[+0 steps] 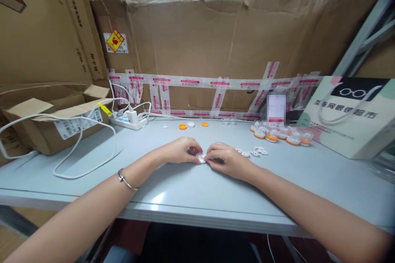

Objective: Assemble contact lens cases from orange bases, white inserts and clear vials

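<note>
Between both hands, just above the table [185, 185], is a small round white and clear plastic piece [201, 157]. My left hand [183, 151] pinches its left side with thumb and forefinger. From the right, the fingertips of my right hand [226, 159] press together at the piece's edge; whether they also hold a smaller part is hidden. Small white plastic parts [259, 152] lie loose just right of my right hand. Farther back are an orange ring [182, 126], a white ring [190, 124] and another orange disc [205, 124].
Several clear-topped pieces with orange bases [290, 136] cluster at the back right, beside a paper bag [345, 119]. Clear cups [228, 121] stand at the back. On the left are an open carton [52, 127], a power strip [129, 121] and a looping white cable [115, 139]. Tall cardboard [191, 41] stands behind.
</note>
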Action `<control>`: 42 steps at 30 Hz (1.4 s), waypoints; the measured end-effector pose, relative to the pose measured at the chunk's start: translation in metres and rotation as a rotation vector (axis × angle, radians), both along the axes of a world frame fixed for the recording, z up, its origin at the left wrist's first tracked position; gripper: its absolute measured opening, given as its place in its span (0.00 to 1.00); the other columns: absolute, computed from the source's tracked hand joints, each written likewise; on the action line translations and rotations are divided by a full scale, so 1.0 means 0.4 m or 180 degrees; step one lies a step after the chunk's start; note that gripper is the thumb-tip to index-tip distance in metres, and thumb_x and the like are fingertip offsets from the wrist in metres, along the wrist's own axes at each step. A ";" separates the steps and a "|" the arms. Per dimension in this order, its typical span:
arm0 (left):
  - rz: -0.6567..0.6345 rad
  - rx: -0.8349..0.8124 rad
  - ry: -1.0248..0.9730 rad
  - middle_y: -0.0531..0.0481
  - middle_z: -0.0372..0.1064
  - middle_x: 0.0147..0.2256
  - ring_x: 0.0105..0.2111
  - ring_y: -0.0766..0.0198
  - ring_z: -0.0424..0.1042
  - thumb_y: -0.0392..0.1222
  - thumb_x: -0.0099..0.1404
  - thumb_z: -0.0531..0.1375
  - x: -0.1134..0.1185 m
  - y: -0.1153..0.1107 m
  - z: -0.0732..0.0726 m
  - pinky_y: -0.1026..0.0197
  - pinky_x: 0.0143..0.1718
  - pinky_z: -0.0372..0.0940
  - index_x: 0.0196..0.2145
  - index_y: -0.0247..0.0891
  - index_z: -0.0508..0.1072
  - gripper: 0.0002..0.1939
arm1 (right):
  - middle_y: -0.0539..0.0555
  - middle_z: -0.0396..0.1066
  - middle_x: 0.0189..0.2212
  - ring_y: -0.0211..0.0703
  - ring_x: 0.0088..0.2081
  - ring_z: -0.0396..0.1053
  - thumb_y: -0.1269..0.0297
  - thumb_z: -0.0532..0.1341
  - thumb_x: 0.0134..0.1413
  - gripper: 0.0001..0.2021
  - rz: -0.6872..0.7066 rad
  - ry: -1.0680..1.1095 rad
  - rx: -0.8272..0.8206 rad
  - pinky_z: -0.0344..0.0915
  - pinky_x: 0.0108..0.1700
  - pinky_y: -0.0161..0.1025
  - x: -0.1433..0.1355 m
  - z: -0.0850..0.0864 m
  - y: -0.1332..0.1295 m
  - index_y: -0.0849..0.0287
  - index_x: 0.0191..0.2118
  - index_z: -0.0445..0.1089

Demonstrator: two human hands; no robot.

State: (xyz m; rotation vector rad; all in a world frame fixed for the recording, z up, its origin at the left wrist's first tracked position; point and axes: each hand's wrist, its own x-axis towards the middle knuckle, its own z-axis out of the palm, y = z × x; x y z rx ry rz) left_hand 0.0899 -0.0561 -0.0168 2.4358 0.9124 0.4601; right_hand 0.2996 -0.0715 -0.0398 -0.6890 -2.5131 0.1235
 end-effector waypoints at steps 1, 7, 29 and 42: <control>-0.0005 0.0012 0.0001 0.47 0.67 0.34 0.35 0.63 0.68 0.47 0.54 0.63 0.000 0.000 0.000 0.64 0.38 0.62 0.38 0.35 0.74 0.16 | 0.55 0.71 0.32 0.42 0.35 0.68 0.74 0.57 0.50 0.09 -0.0013 0.0002 -0.0027 0.64 0.39 0.39 0.000 0.001 -0.001 0.57 0.34 0.72; 0.0058 -0.0023 -0.0026 0.47 0.68 0.34 0.35 0.62 0.67 0.47 0.53 0.63 -0.001 -0.004 0.002 0.63 0.37 0.62 0.38 0.33 0.74 0.17 | 0.55 0.70 0.32 0.42 0.35 0.67 0.74 0.56 0.50 0.09 -0.0022 0.0026 -0.0110 0.64 0.39 0.40 0.001 0.003 -0.005 0.57 0.35 0.72; 0.1735 0.0636 -0.0204 0.44 0.71 0.41 0.40 0.58 0.70 0.47 0.62 0.54 -0.055 0.096 0.021 0.60 0.42 0.63 0.40 0.33 0.72 0.15 | 0.55 0.70 0.37 0.42 0.38 0.67 0.60 0.61 0.49 0.11 -0.0598 0.0580 -0.0842 0.63 0.40 0.39 0.010 0.013 -0.002 0.58 0.39 0.66; 0.1910 0.0298 0.0169 0.44 0.64 0.46 0.43 0.59 0.68 0.42 0.65 0.55 0.000 0.266 -0.040 0.51 0.42 0.66 0.48 0.34 0.65 0.15 | 0.56 0.68 0.41 0.44 0.43 0.66 0.57 0.65 0.44 0.20 -0.0584 0.0521 -0.1416 0.62 0.46 0.42 0.013 -0.004 0.005 0.57 0.42 0.62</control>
